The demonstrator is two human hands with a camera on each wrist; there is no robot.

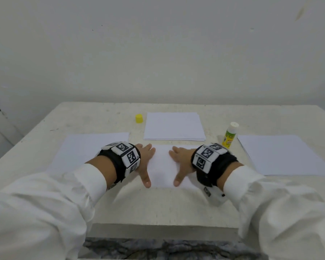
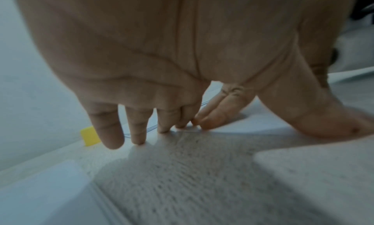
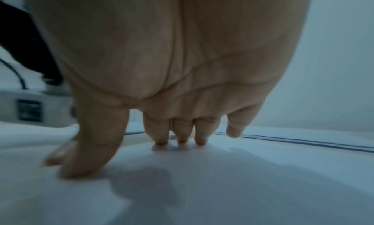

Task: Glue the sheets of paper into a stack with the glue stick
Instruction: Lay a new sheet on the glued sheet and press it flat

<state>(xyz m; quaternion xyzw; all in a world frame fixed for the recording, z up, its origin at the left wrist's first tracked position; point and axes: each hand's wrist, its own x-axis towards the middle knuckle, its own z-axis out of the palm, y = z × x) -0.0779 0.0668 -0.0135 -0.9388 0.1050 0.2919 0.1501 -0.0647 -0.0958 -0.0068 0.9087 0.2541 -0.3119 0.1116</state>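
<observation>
A white sheet (image 1: 162, 166) lies in the middle of the table near me. My left hand (image 1: 145, 162) rests flat on its left edge and my right hand (image 1: 180, 162) flat on its right part, fingers straight and spread. The right fingertips (image 3: 182, 140) press on the paper (image 3: 202, 188); the left fingertips (image 2: 139, 142) touch down at the sheet's edge. An uncapped glue stick (image 1: 229, 135) stands upright to the right of my right wrist. Its yellow cap (image 1: 139, 118) sits apart at the back, also seen as a yellow cap (image 2: 90, 136) beyond my left fingers.
A stack of white paper (image 1: 174, 126) lies at the back centre. One single sheet (image 1: 90, 149) lies to the left and another sheet (image 1: 281, 154) to the right. The pale table (image 1: 158, 207) ends at a front edge close to me; a wall stands behind.
</observation>
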